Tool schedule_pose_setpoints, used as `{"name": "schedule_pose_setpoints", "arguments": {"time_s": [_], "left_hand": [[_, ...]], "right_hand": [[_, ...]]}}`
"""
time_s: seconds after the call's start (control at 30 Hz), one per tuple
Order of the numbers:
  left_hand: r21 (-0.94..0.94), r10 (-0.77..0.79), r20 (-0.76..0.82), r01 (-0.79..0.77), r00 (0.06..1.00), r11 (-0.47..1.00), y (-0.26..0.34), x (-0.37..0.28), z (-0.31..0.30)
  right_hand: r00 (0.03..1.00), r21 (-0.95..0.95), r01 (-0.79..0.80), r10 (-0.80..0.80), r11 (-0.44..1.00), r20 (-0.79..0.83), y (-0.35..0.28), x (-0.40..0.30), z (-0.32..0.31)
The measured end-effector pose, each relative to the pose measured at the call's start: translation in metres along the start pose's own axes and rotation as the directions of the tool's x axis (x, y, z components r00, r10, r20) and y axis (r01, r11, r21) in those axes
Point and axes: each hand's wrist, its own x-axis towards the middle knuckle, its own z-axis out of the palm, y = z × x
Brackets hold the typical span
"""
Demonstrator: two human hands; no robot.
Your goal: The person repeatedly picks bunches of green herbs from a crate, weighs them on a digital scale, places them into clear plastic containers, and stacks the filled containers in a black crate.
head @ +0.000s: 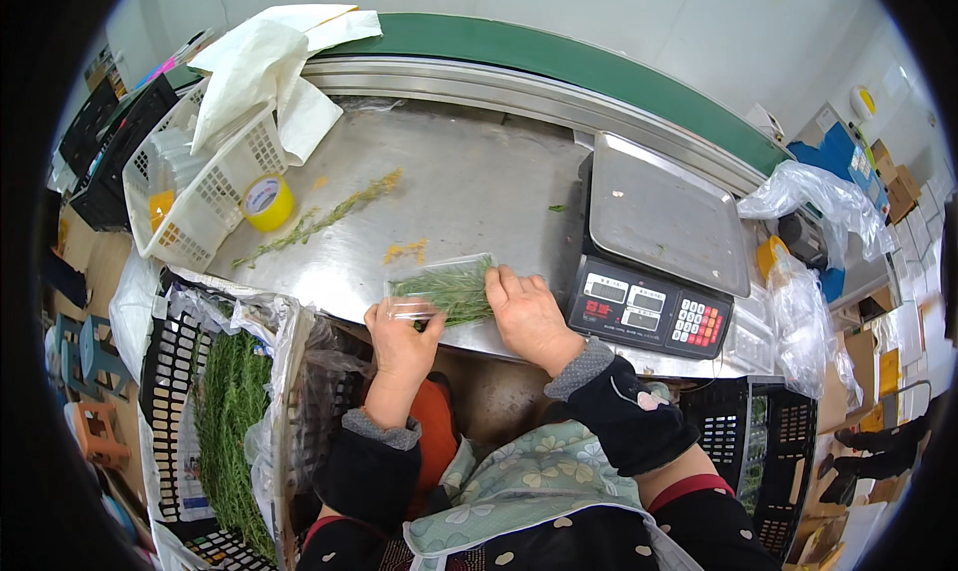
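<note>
Near the front edge of a steel table lies a clear plastic box (400, 279) with green rosemary sprigs (449, 286) in it. My left hand (408, 339) grips the box's left end, thumb on the near side. At the other end, my right hand (528, 313) has its fingers curled over the sprigs; its fingertips are partly hidden. Right of that hand stands a digital scale (666, 212) with a bare metal pan. Below and left of the table edge, a black crate (176, 414) lined with paper and plastic holds a heap of long rosemary stems (232, 429).
A white basket (213, 204) holds plastic boxes and white cloth (254, 69). Yellow tape (267, 203) and a yellowed sprig (329, 215) lie nearby. A green conveyor belt (524, 62) runs behind. Plastic bags (804, 316) and a black crate (778, 451) are at right.
</note>
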Motion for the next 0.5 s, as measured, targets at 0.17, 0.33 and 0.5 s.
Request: {"name": "schedule_pose_setpoints", "arguments": {"time_s": [0.17,0.33,0.5], "left_hand": [[0.05,0.207,0.124,-0.215,0.97,0.975,-0.001,-0.014,-0.026],[0.122,0.218,0.222,-0.248,0.951,0.961,0.012,-0.023,-0.039],[-0.009,0.218,0.133,-0.219,0.967,0.976,0.012,-0.031,-0.046]], "right_hand": [[0.999,-0.045,0.041,-0.039,0.998,0.034,0.002,-0.002,-0.004],[0.997,-0.087,0.056,-0.052,0.995,0.049,0.002,-0.004,-0.005],[0.994,-0.159,0.087,-0.076,0.983,0.078,0.001,-0.002,-0.009]]}}
